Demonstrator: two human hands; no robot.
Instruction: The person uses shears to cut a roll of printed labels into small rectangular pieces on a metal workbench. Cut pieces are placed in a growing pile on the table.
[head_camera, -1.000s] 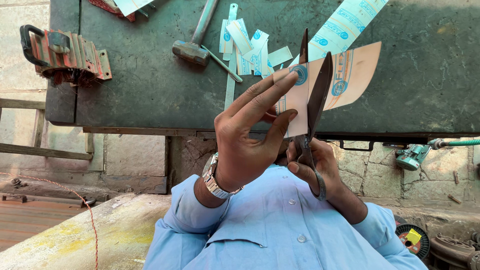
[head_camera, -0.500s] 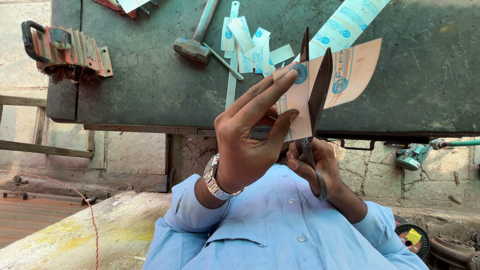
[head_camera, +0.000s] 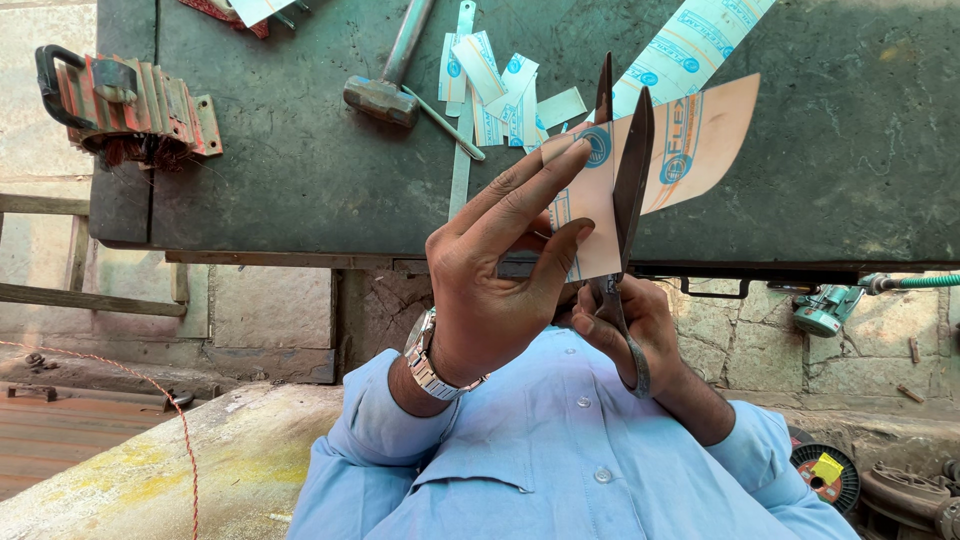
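Head view: left hand (head_camera: 495, 290) pinching peach printed sheet (head_camera: 690, 150), raised above dark green surface (head_camera: 300, 170); right hand (head_camera: 635, 335) wrapped round scissors (head_camera: 625, 200), blades parted across sheet. Hammer (head_camera: 385, 95) and paper offcuts (head_camera: 500, 85) on surface.

A dark green workbench (head_camera: 300, 170) bears a hammer (head_camera: 385, 85), paper offcuts (head_camera: 500, 85) and a red ridged tool (head_camera: 130, 100).

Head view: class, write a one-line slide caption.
Left hand holds a printed sheet while right hand works large scissors over a dark workbench.
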